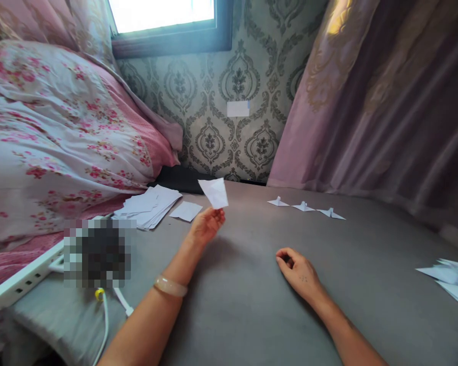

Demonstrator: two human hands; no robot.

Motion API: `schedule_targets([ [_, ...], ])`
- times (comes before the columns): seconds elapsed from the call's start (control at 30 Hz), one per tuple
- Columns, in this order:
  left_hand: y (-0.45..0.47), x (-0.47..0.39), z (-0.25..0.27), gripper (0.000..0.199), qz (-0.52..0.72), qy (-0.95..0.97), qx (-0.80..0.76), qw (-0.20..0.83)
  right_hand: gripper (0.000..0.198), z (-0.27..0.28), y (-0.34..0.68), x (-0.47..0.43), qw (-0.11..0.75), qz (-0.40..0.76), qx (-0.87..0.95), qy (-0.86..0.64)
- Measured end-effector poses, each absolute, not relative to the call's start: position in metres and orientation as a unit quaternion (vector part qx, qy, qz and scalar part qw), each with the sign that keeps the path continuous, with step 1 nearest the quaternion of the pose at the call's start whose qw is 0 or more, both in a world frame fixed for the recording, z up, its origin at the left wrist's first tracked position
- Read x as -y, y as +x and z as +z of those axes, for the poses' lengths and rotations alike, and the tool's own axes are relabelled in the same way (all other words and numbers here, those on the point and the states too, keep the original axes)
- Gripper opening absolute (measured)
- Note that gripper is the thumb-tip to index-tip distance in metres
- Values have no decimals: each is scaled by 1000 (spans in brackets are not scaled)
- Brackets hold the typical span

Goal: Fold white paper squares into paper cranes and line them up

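My left hand (pixel 208 227) is raised above the grey surface and pinches the lower corner of a creased white sheet of paper (pixel 215 193). A pale bangle (pixel 170 286) circles that wrist. Lower and to the right, my right hand (pixel 296 269) hovers over or rests on the surface, fingers curled in and thumb against the forefinger, with nothing visible inside. Left of the held sheet lies a single creased paper square (pixel 186 211), beside a fanned stack of white paper (pixel 152 206). Three small folded paper pieces (pixel 304 206) with pointed wings stand in a row at the back right.
More folded white papers (pixel 450 277) lie at the right edge. A white power strip (pixel 34 272) with cables and a pixelated dark patch occupy the left front. Floral bedding (pixel 68 132) rises at left, a pink curtain (pixel 309 127) hangs right, and a patterned wall (pixel 209 101) stands behind.
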State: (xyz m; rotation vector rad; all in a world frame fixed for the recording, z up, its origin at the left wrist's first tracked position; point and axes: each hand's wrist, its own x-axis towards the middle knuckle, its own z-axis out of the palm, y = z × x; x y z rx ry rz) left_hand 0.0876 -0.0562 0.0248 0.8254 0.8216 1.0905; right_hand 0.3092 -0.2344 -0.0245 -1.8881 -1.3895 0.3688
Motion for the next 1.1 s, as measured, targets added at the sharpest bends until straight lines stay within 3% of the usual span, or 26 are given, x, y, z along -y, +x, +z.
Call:
schedule_targets([
  [0.2, 142, 124, 17, 2, 289, 367, -210, 859, 56, -2, 297, 242, 532, 356, 414, -647],
  [0.37, 152, 142, -1, 12, 141, 381, -137, 904, 58, 3, 286, 248, 596, 376, 398, -587],
  [0.63, 156, 146, -3, 44, 178, 462, -181, 850, 38, -10, 289, 243, 548, 280, 389, -686],
  [0.83, 155, 141, -6, 34, 240, 486, -272, 795, 34, -12, 290, 246, 467, 272, 450, -711],
  [1.0, 156, 135, -12, 26, 234, 465, -320, 792, 37, -9, 294, 246, 462, 303, 418, -721],
  [1.1, 156, 133, -13, 24, 234, 450, -333, 795, 31, -10, 301, 246, 463, 225, 413, -752],
])
